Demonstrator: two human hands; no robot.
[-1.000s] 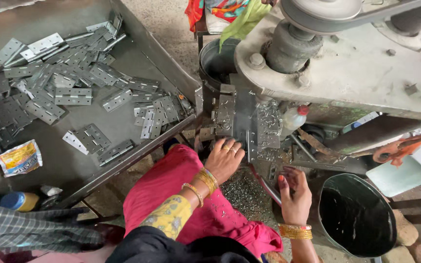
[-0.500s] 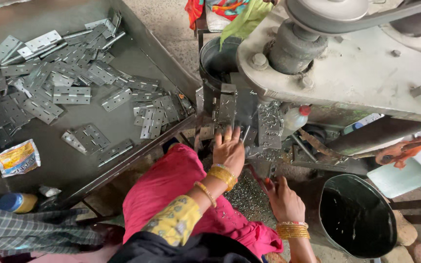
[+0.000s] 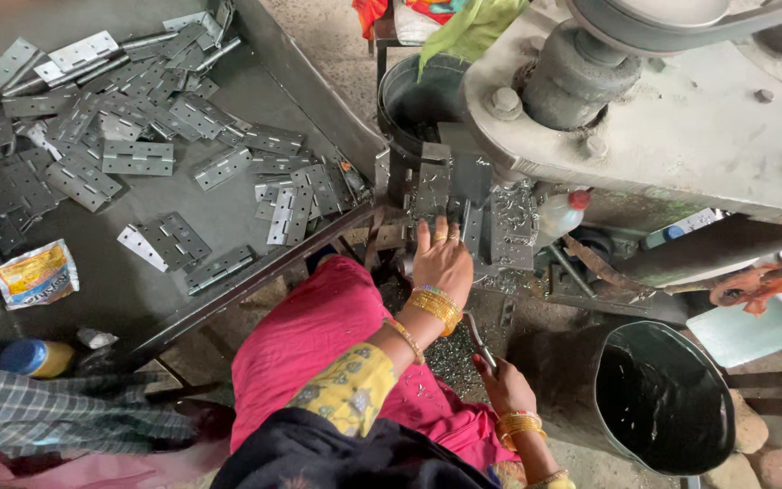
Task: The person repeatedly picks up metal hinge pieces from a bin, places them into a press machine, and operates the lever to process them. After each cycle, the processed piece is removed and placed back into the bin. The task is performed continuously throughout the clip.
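My left hand (image 3: 442,261), with rings and gold bangles, lies flat with fingers stretched forward onto the bed of the grey press machine (image 3: 681,118), touching the metal parts under its die (image 3: 472,195). Nothing shows gripped in it. My right hand (image 3: 503,388), lower and nearer my body, is closed around a thin metal rod (image 3: 478,340) that slants up toward the machine. A pink garment (image 3: 319,335) covers my lap below both hands.
A sloped metal tray (image 3: 228,226) at the left holds several grey hinge plates (image 3: 138,158), a yellow packet (image 3: 33,273) and a blue-yellow bottle (image 3: 33,358). A black bucket (image 3: 662,398) stands at the right. Metal shavings (image 3: 450,358) lie on the floor.
My left hand slid forward from the press edge onto the die area. My right hand drew back and down toward my body, still gripping the rod.
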